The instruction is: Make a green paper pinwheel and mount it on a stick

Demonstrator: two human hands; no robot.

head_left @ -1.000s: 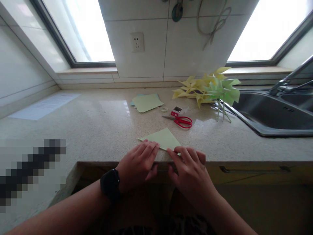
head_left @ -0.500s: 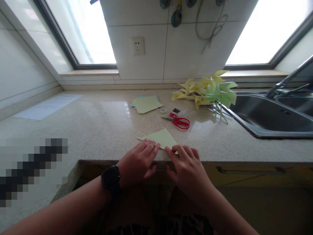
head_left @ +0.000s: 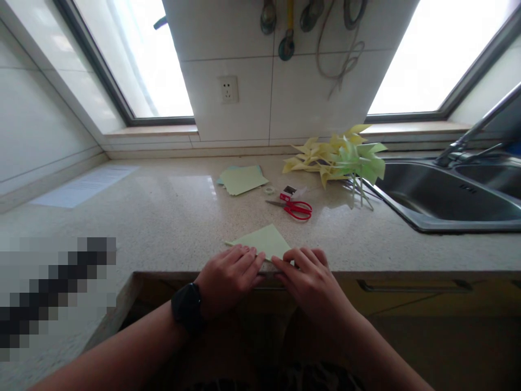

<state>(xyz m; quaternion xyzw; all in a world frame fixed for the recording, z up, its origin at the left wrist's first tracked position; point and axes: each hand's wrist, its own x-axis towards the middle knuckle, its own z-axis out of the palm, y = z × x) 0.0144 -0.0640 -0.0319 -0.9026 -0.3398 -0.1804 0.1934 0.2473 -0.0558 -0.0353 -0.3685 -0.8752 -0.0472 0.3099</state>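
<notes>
A pale green sheet of paper (head_left: 265, 239) lies near the counter's front edge, one corner pointing away from me. Its near edge is rolled into a thin tube, whose tip (head_left: 229, 243) sticks out on the left. My left hand (head_left: 230, 274), below a black watch (head_left: 187, 305), presses its fingertips together along the rolled edge. Close beside it, my right hand (head_left: 307, 277) holds the right part of that edge with bent fingers. Both thumbs are partly hidden under the hands. Beyond the sheet rest red-handled scissors (head_left: 298, 209).
Behind the scissors are a small red-and-white box (head_left: 288, 193) and a roll of tape (head_left: 268, 190). A stack of coloured paper (head_left: 243, 180) lies further back. Yellow and green paper pinwheels (head_left: 337, 157) stand beside the sink (head_left: 423, 190). A printed sheet (head_left: 83, 187) lies far left.
The view has tilted up slightly, so everything sits a little lower in the picture. My thumbs have drawn in closer to the rolled edge. The paper looks nearly the same.
</notes>
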